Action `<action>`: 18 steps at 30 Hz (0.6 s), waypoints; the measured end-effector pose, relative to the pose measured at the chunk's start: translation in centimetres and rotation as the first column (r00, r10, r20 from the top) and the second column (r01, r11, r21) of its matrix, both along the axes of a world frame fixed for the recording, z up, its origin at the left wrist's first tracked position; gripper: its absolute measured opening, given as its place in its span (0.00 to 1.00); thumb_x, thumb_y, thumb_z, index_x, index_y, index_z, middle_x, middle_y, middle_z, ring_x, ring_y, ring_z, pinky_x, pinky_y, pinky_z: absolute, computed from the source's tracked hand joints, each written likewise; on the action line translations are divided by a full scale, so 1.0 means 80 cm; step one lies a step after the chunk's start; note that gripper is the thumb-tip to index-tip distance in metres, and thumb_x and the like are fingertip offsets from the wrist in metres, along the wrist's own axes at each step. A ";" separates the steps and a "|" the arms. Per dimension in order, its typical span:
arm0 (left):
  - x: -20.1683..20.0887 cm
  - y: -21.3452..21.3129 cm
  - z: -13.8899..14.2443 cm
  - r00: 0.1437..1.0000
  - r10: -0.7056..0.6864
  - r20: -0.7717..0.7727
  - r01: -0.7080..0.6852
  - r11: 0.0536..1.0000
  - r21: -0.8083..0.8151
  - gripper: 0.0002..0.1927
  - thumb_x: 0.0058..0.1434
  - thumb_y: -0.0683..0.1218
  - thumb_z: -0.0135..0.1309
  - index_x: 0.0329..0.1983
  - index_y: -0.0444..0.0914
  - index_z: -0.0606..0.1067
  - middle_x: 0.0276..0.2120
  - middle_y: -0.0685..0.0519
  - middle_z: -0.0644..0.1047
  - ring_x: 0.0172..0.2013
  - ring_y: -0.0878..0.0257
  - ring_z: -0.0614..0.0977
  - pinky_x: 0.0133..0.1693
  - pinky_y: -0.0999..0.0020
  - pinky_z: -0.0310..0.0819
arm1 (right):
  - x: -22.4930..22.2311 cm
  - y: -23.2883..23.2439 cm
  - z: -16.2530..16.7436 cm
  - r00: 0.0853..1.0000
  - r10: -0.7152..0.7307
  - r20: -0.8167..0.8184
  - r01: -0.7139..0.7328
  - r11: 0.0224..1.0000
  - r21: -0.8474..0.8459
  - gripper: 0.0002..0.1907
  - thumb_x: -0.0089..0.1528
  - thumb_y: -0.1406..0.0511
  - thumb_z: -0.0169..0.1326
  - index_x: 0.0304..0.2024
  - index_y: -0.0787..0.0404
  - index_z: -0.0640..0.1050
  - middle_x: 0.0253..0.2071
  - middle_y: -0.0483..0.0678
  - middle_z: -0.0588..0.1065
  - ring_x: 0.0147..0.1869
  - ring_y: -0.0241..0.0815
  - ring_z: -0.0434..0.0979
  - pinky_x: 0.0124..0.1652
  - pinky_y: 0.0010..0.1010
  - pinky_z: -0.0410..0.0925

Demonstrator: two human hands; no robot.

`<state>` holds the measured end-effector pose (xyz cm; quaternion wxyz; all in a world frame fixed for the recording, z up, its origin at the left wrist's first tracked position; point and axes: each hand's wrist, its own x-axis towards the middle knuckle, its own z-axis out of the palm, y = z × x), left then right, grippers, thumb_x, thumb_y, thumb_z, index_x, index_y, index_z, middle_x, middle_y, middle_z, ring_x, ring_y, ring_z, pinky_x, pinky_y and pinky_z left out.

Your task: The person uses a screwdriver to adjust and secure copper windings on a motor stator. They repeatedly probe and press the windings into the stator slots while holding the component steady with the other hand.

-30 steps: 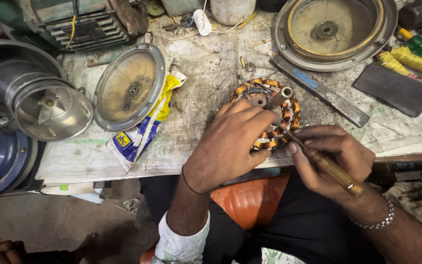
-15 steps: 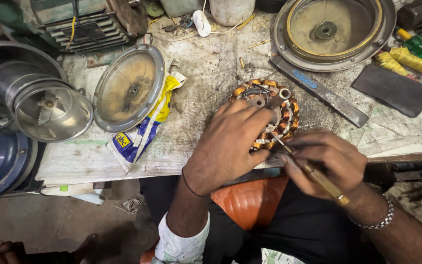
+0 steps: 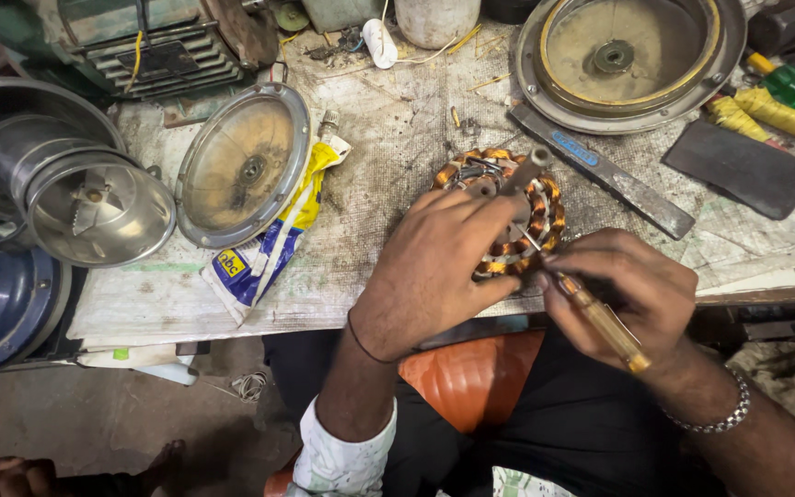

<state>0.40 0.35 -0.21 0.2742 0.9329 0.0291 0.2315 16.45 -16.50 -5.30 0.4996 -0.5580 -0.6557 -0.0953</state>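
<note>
Damage to copper windings is possible if the screwdriver (image 3: 600,317) gripped in the right hand (image 3: 632,294) slips (left hand (image 3: 439,267) clamps the stator (image 3: 535,207) closed).

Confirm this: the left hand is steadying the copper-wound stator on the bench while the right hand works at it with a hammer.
Not quite. The left hand does steady the stator on the bench, but the right hand holds a screwdriver with an amber handle, not a hammer, its tip at the windings. The head view shows it.
</note>
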 end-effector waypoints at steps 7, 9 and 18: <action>0.004 0.000 0.001 0.999 0.027 0.021 -0.026 0.999 -0.043 0.34 0.50 0.51 0.68 0.57 0.36 0.70 0.42 0.46 0.81 0.47 0.49 0.81 0.55 0.52 0.71 | -0.003 -0.008 -0.001 0.993 -0.117 0.009 0.118 0.993 -0.003 0.12 0.56 0.72 0.64 0.43 0.67 0.80 0.38 0.55 0.79 0.39 0.42 0.83 0.35 0.27 0.76; 0.004 -0.001 0.001 0.999 0.027 0.040 -0.025 0.999 -0.044 0.33 0.50 0.51 0.68 0.56 0.36 0.71 0.41 0.47 0.81 0.47 0.49 0.81 0.54 0.52 0.72 | -0.005 -0.009 0.001 0.998 -0.070 0.000 0.070 0.998 -0.001 0.11 0.59 0.72 0.63 0.44 0.67 0.79 0.42 0.55 0.79 0.45 0.44 0.84 0.39 0.27 0.79; 0.012 -0.011 -0.005 0.997 0.062 0.037 -0.062 0.998 0.004 0.27 0.51 0.51 0.65 0.51 0.38 0.72 0.36 0.50 0.79 0.43 0.52 0.80 0.48 0.54 0.68 | -0.016 0.000 0.016 0.995 -0.092 0.043 0.093 0.996 -0.017 0.09 0.55 0.72 0.63 0.35 0.68 0.77 0.35 0.54 0.79 0.40 0.45 0.83 0.40 0.31 0.76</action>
